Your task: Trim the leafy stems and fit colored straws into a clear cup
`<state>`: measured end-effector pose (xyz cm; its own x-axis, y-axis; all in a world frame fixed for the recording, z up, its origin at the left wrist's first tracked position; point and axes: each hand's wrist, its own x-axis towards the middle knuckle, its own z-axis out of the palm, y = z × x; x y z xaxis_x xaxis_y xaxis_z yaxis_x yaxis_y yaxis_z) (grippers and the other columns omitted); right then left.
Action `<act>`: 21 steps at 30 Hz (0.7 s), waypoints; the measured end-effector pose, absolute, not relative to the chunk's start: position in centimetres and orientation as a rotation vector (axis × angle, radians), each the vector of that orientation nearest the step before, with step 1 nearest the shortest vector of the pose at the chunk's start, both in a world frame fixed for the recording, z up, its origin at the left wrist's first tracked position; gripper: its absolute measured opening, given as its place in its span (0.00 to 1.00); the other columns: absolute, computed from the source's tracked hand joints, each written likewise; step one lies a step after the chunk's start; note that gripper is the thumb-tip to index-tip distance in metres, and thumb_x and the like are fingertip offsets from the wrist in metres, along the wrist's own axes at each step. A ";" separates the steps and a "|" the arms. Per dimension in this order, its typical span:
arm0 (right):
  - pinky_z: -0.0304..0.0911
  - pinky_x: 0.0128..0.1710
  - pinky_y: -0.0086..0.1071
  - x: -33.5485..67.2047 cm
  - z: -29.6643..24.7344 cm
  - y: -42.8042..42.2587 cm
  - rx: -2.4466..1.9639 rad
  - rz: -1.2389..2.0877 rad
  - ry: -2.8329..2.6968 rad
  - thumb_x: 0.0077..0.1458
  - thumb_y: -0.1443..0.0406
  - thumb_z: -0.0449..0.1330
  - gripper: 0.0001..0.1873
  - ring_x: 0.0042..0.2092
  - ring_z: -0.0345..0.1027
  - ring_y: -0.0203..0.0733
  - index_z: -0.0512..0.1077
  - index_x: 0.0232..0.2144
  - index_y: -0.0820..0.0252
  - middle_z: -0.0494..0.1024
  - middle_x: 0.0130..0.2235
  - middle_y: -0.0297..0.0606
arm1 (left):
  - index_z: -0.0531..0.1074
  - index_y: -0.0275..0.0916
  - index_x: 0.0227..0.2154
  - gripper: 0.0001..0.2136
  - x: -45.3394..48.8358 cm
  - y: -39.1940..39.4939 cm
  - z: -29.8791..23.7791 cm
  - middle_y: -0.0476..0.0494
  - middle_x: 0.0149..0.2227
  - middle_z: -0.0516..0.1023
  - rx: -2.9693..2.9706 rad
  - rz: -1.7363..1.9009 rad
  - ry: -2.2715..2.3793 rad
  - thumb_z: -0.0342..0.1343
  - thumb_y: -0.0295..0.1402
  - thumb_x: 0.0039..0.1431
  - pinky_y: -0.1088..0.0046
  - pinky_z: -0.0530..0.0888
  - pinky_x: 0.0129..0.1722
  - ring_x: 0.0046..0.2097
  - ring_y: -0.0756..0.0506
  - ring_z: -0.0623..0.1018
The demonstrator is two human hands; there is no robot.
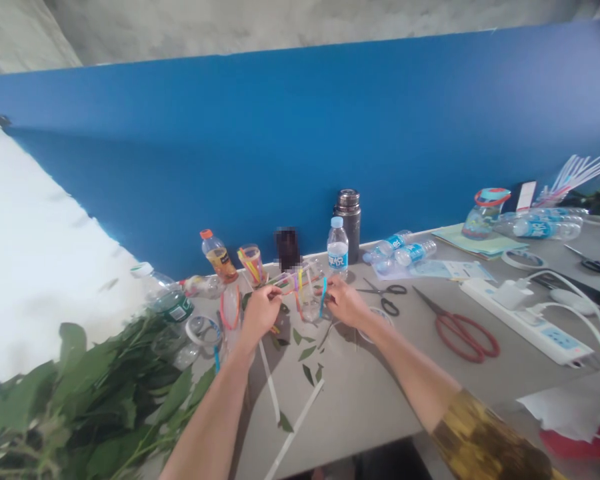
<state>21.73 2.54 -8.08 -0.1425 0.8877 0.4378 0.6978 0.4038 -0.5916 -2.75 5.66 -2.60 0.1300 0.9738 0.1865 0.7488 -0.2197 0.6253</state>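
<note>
A small clear plastic piece (310,308), perhaps a cut bottle, stands between my hands with colourful thin strips around it. Among these are a yellow strip (301,280) and a blue strip (323,297). To its left, my left hand (263,311) is closed, its fingertips pinched at the end of an orange strip (289,291). On the other side my right hand (346,302) has its fingers pinched beside the blue strip; its exact hold is partly hidden. Loose green leaves (307,353) and a white strip (296,430) lie on the table below.
Leafy branches (90,393) fill the left. Behind stand an orange-capped bottle (219,256), a water bottle (337,248) and a dark thermos (349,227). Right of my hands lie black scissors (387,293), red-handled scissors (463,331) and a power strip (525,320) with cables.
</note>
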 end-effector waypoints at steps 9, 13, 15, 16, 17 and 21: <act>0.67 0.45 0.34 21.2 -7.4 1.8 -1.237 0.348 -1.928 0.63 0.68 0.60 0.10 0.42 0.76 0.44 0.82 0.42 0.55 0.83 0.41 0.40 | 0.78 0.39 0.30 0.08 -7.3 7.4 -1.5 0.38 0.37 0.85 2.070 0.340 2.059 0.55 0.31 0.61 0.70 0.70 0.37 0.41 0.40 0.82; 0.66 0.44 0.33 21.2 -7.2 1.7 -1.280 0.292 -1.829 0.63 0.67 0.59 0.12 0.41 0.77 0.44 0.82 0.41 0.55 0.84 0.40 0.39 | 0.77 0.39 0.30 0.11 -7.3 7.5 -1.8 0.32 0.42 0.84 2.049 0.216 2.114 0.54 0.36 0.63 0.68 0.70 0.37 0.45 0.36 0.82; 0.65 0.43 0.33 21.3 -7.2 1.7 -1.302 0.279 -1.833 0.63 0.67 0.58 0.11 0.41 0.77 0.44 0.82 0.39 0.55 0.85 0.40 0.39 | 0.76 0.39 0.29 0.12 -7.1 7.6 -2.2 0.33 0.39 0.85 2.044 0.166 2.095 0.57 0.41 0.62 0.68 0.71 0.37 0.44 0.36 0.83; 0.65 0.42 0.33 21.3 -7.2 1.7 -1.311 0.274 -1.840 0.63 0.66 0.58 0.11 0.41 0.77 0.44 0.82 0.39 0.55 0.85 0.40 0.39 | 0.76 0.39 0.29 0.12 -7.0 7.6 -2.5 0.34 0.37 0.85 2.036 0.158 2.081 0.60 0.43 0.59 0.69 0.71 0.36 0.43 0.36 0.83; 0.64 0.41 0.32 21.4 -7.2 1.7 -1.319 0.271 -1.847 0.63 0.66 0.58 0.11 0.40 0.77 0.44 0.82 0.38 0.55 0.85 0.40 0.39 | 0.76 0.40 0.28 0.12 -6.9 7.5 -2.7 0.36 0.34 0.84 2.025 0.162 2.059 0.62 0.44 0.56 0.69 0.71 0.36 0.42 0.36 0.83; 0.64 0.41 0.32 21.6 -7.3 1.7 -1.335 0.258 -1.854 0.64 0.67 0.57 0.12 0.40 0.77 0.44 0.82 0.38 0.54 0.85 0.40 0.38 | 0.75 0.41 0.26 0.10 -6.7 7.5 -3.4 0.42 0.23 0.80 1.975 0.185 1.921 0.68 0.39 0.47 0.70 0.70 0.31 0.33 0.38 0.82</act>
<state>21.57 1.71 -7.26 -0.1037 0.8637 0.4932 0.6961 0.4172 -0.5843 -6.73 7.45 -3.44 0.0576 0.9845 -0.1659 0.9348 0.0051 0.3552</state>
